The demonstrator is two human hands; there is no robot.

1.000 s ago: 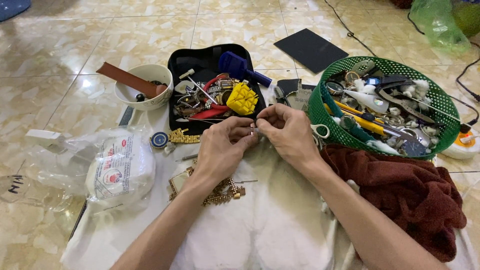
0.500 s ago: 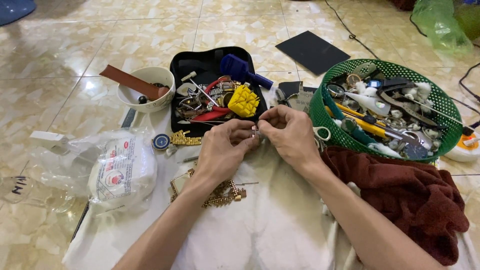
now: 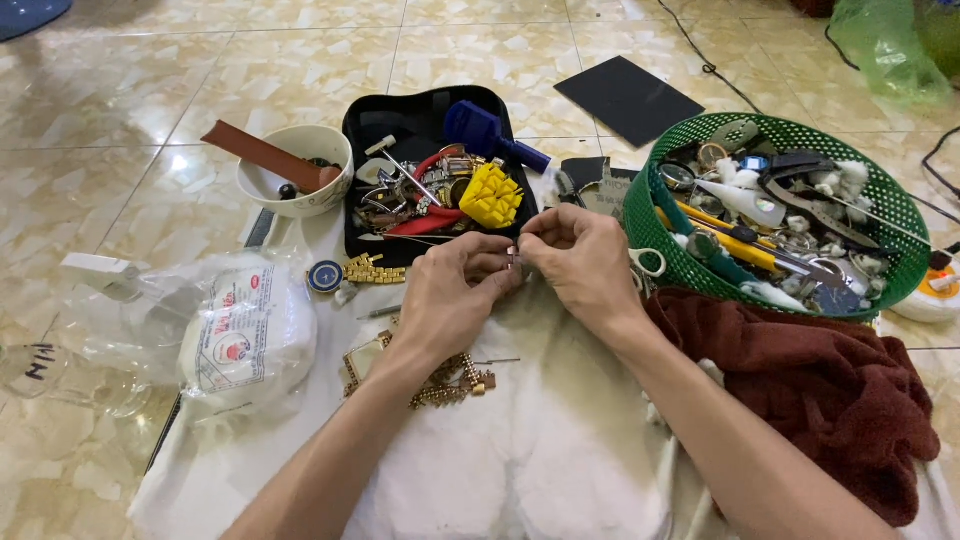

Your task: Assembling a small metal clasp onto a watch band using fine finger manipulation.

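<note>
My left hand (image 3: 452, 295) and my right hand (image 3: 578, 262) meet fingertip to fingertip over a white cloth (image 3: 520, 440), pinching a tiny metal part (image 3: 514, 256) between them. The part is too small to make out. A gold watch bracelet (image 3: 448, 378) lies on the cloth under my left wrist. Just beyond my fingers stands a black tray (image 3: 425, 115) with a yellow block (image 3: 490, 195), red-handled pliers (image 3: 425, 222) and a blue tool (image 3: 490, 135).
A green basket (image 3: 650, 225) full of tools sits at right, a dark red towel (image 3: 830, 385) in front of it. A white bowl (image 3: 290, 185) with a brown strap, a watch (image 3: 326, 275) and a plastic bag (image 3: 245, 335) lie at left. A black pad (image 3: 628, 98) lies behind on the tiled floor.
Both hands stay pinched together on the small part; they have drifted slightly toward me in the frame as the view shifts. Nothing else moved.
</note>
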